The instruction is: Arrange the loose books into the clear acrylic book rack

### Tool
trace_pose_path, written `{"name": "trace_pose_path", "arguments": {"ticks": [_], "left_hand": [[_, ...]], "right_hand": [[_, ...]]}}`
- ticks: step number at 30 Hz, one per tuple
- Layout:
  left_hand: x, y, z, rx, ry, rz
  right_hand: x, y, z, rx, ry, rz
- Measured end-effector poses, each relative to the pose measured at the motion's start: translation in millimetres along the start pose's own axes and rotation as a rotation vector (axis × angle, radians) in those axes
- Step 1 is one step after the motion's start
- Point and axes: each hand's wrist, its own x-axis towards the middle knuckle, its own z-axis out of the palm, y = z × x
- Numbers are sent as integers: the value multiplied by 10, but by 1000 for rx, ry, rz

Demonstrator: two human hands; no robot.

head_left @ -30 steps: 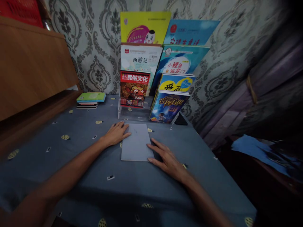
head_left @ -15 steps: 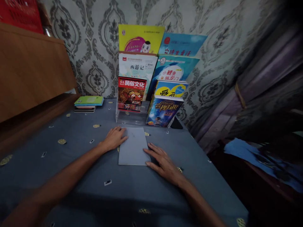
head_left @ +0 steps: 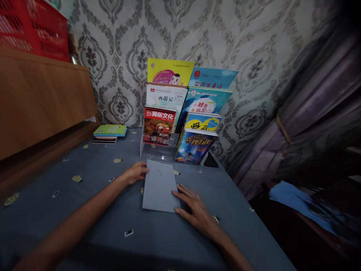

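Observation:
A plain grey book (head_left: 160, 185) lies on the blue-grey tablecloth (head_left: 93, 210), in front of a clear tiered stand (head_left: 158, 150) filled with several colourful children's books. My left hand (head_left: 136, 172) grips the grey book's upper left edge, fingers curled at that edge. My right hand (head_left: 194, 209) rests flat at the book's lower right edge, fingers spread and touching it. The book's left side looks slightly raised off the cloth.
A small stack of thin books with a green cover (head_left: 109, 133) sits at the back left. A wooden cabinet (head_left: 42, 98) carries a red basket (head_left: 31, 28). Patterned wallpaper is behind; purple curtain (head_left: 310, 113) and blue cloth (head_left: 296, 199) are to the right.
The view tilted upward, so everything sits lower in frame. My left hand shifted from lying on the book's top left corner to gripping its left edge. My right hand stayed in place.

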Motion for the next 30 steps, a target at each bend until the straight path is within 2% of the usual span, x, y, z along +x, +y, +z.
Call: {"name": "trace_pose_path", "arguments": {"ticks": [2,4,10,15,18,23,30], "left_hand": [[-36,14,35,-31,-108,-51],[-73,45,62,-53,-167,-64],[-154,169,102,-129,-223,35],[-148,203,101,-201,-179,95],[-140,222,50,-235,-120,145],[-181,315,-51,-194,-101,218],[-203,454,-114,-74,-17,356]], "right_hand": [[1,1,-1,27,-3,14],[-3,-1,-4,75,-1,47],[38,37,-14,267,89,150],[269,27,-34,449,107,158],[458,-44,-33,508,161,163],[755,-185,-13,636,233,101],[1064,-176,81,464,439,62]]}}
